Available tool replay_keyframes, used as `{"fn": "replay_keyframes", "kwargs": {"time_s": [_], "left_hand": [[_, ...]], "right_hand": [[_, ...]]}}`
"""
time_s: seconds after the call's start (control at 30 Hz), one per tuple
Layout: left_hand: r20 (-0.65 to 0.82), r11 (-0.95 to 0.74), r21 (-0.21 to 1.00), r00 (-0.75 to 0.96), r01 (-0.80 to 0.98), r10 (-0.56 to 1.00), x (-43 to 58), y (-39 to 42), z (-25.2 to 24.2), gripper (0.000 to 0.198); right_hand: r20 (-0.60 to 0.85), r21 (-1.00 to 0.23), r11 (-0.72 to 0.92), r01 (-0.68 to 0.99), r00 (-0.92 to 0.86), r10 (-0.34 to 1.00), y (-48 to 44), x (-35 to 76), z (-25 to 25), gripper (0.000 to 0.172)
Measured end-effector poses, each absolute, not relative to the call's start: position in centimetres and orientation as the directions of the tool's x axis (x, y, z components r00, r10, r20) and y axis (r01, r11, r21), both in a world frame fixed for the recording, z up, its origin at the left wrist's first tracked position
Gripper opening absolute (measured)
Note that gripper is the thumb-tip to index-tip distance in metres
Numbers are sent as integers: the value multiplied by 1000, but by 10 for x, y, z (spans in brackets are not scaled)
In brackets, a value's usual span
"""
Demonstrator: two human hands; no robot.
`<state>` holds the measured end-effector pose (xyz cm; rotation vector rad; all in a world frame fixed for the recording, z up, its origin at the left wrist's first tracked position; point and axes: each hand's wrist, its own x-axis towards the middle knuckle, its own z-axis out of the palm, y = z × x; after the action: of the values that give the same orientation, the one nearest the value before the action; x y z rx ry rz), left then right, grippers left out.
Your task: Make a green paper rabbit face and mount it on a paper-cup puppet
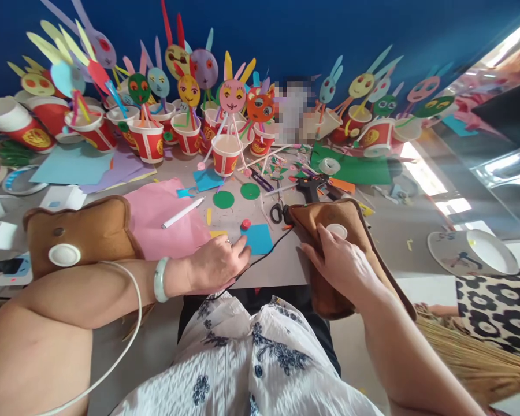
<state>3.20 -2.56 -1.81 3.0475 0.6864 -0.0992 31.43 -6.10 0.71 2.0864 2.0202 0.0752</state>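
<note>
My left hand rests near the table's front edge, palm down with fingers loosely bent and slightly apart. A pale bangle circles that wrist. The black cord passes right beside its fingers; I see no grip on it. Just beyond the fingertips lie a blue paper square and a small red cap. My right hand lies with spread fingers on a brown plush hot-water bag, close to its white round plug. Another brown bag sits by my left forearm, with a white cable over that arm.
Red paper cups with paper-faced figures line the back. Pink paper, a white pen, green circles, black scissors and a glue gun lie mid-table. A plate stands at right, near someone's patterned clothing.
</note>
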Motion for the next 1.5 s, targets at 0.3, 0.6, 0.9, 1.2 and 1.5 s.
{"fn": "replay_keyframes", "kwargs": {"time_s": [0.3,0.6,0.9,1.2,1.5], "left_hand": [[-99,-929,-56,924,365,369,33,-25,2,29],[3,-887,-55,889,458,459,35,-23,-10,29],[26,-867,-92,872,490,490,35,-22,-12,32],[51,-859,-143,871,491,490,34,-15,-20,30],[74,-855,-142,867,499,493,36,-17,-24,31]], "right_hand": [[-215,257,266,929,-214,953,13,262,49,32],[10,-576,495,651,-599,800,40,250,7,33],[39,-536,585,608,-675,737,38,247,-3,17],[71,-644,480,596,-578,813,60,256,-4,20],[-47,-301,305,904,-333,942,59,322,42,27]]}}
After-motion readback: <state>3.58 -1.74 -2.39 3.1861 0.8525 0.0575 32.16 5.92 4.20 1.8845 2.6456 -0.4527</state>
